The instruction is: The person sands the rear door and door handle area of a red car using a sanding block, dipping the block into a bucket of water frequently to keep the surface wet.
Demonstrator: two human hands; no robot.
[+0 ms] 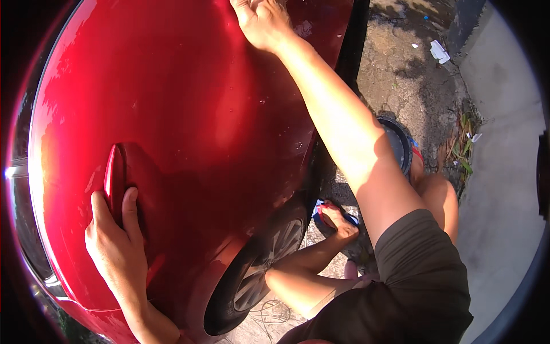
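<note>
The glossy red side of a car [189,109] fills the left and middle of the view. My left hand [117,246] is at a body-coloured door handle [114,172], thumb on one side of it and fingers on the other. My right arm stretches far across the panel. At the top edge, my right hand [264,23] rests against the red bodywork with its fingers curled. The picture cuts off its fingertips, so anything under them is hidden. A few water drops show on the paint.
Below the panel is a wheel [269,264] with a spoked rim. A dark bucket [398,143] stands under my right arm, close to my bent legs and sandalled foot [338,221]. A grey wall [504,143] runs along the right, with litter [439,51] and leaves [464,146] at its foot.
</note>
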